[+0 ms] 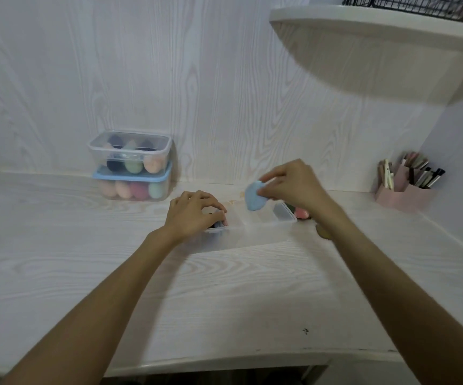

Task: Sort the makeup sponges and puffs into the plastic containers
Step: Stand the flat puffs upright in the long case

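Note:
A clear plastic container [255,232] stands open on the white desk in front of me. My right hand [291,187] pinches a light blue puff [255,197] just above the container's middle. My left hand [197,213] rests at the container's left end, its fingers curled over a dark sponge [218,225] that is mostly hidden. A pink sponge [301,212] and a tan puff [323,232] lie on the desk right of the container, partly hidden by my right arm.
Two closed containers [133,166] full of coloured egg-shaped sponges are stacked against the back wall on the left. A pink organiser [405,194] with pens and brushes stands at the right. A rounded shelf [377,31] juts out above on the right.

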A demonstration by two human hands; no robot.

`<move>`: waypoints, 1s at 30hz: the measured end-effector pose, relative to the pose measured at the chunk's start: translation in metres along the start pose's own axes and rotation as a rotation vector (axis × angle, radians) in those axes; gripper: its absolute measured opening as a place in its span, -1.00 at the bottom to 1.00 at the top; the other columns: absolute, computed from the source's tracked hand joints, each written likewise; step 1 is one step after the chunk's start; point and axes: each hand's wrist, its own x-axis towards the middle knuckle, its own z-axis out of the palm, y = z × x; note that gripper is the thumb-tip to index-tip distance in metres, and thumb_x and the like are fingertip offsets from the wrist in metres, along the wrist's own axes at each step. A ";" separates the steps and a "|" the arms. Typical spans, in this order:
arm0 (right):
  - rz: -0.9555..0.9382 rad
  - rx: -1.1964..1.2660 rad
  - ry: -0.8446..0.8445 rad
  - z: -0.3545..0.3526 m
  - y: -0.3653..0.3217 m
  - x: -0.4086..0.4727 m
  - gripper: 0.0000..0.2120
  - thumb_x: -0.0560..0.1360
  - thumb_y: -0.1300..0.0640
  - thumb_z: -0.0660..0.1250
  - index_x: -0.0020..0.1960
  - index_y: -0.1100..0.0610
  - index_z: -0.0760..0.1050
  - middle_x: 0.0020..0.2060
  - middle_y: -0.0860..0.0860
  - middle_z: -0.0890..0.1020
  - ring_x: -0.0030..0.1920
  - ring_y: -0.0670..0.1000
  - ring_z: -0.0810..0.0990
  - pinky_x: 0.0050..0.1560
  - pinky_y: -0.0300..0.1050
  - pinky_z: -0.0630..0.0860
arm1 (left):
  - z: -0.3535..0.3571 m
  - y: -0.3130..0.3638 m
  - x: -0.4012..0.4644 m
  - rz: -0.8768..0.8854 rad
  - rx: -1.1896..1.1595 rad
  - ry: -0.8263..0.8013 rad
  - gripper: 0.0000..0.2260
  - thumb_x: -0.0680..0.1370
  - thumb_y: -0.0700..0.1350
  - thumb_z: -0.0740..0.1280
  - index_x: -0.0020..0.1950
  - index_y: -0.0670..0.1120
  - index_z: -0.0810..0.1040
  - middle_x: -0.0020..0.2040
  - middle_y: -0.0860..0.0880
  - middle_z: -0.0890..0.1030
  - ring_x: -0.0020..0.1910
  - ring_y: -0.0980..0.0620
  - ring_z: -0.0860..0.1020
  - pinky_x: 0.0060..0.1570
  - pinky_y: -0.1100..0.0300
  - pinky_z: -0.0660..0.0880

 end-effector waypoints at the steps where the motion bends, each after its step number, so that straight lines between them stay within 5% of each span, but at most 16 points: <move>1: -0.044 -0.060 0.007 0.016 -0.006 0.002 -0.75 0.31 0.22 0.50 0.00 0.14 0.67 -0.19 0.10 0.71 -0.14 0.05 0.69 -0.04 -0.08 0.62 | 0.000 0.000 0.000 0.001 0.014 0.001 -0.67 0.33 0.23 0.15 -0.05 0.24 0.62 0.22 0.19 0.50 0.28 0.02 0.34 0.22 0.11 0.19; 14: -0.063 -0.364 0.007 0.086 -0.007 0.004 -0.85 0.37 0.12 0.47 -0.07 0.10 0.68 -0.13 0.09 0.69 -0.11 0.11 0.64 -0.40 -0.21 0.31 | 0.006 -0.005 0.001 -0.013 -0.015 0.069 -0.69 0.44 0.19 0.26 0.07 0.14 0.64 0.23 0.19 0.51 0.31 0.07 0.34 0.29 0.13 0.19; 18: 0.011 -0.266 -0.153 0.081 -0.004 0.008 -0.78 0.43 0.12 0.43 0.06 0.11 0.64 0.02 0.08 0.67 0.04 0.09 0.61 -0.20 -0.18 0.44 | 0.004 -0.004 0.000 0.017 0.002 0.061 -0.67 0.41 0.24 0.24 0.10 0.22 0.61 0.23 0.19 0.51 0.30 0.06 0.34 0.28 0.13 0.20; 22: 0.157 -0.066 -0.361 0.059 -0.006 0.008 -0.55 0.49 0.20 0.34 0.35 0.21 0.36 0.24 0.09 0.49 0.24 0.05 0.44 0.02 -0.19 0.31 | 0.002 -0.003 -0.001 0.033 0.086 0.012 -0.60 0.35 0.29 0.08 0.05 0.28 0.58 0.26 0.17 0.47 0.31 0.02 0.32 0.27 0.08 0.18; 25: 0.194 -0.029 -0.455 0.050 -0.006 0.007 -0.56 0.52 0.23 0.29 0.37 0.23 0.31 0.13 0.12 0.49 0.17 0.07 0.43 0.09 -0.13 0.34 | 0.004 -0.002 0.000 0.013 0.127 -0.014 -0.42 0.25 0.45 0.00 0.05 0.26 0.57 0.27 0.18 0.43 0.32 0.04 0.30 0.29 0.07 0.16; 30: 0.174 0.039 -0.492 0.035 -0.003 0.006 -0.62 0.42 0.13 0.45 0.19 0.13 0.43 -0.20 0.00 0.54 -0.15 -0.07 0.51 -0.16 -0.23 0.35 | 0.004 -0.001 0.001 0.019 0.160 0.007 -0.64 0.39 0.33 0.26 0.07 0.22 0.59 0.28 0.16 0.44 0.32 0.01 0.30 0.26 0.07 0.17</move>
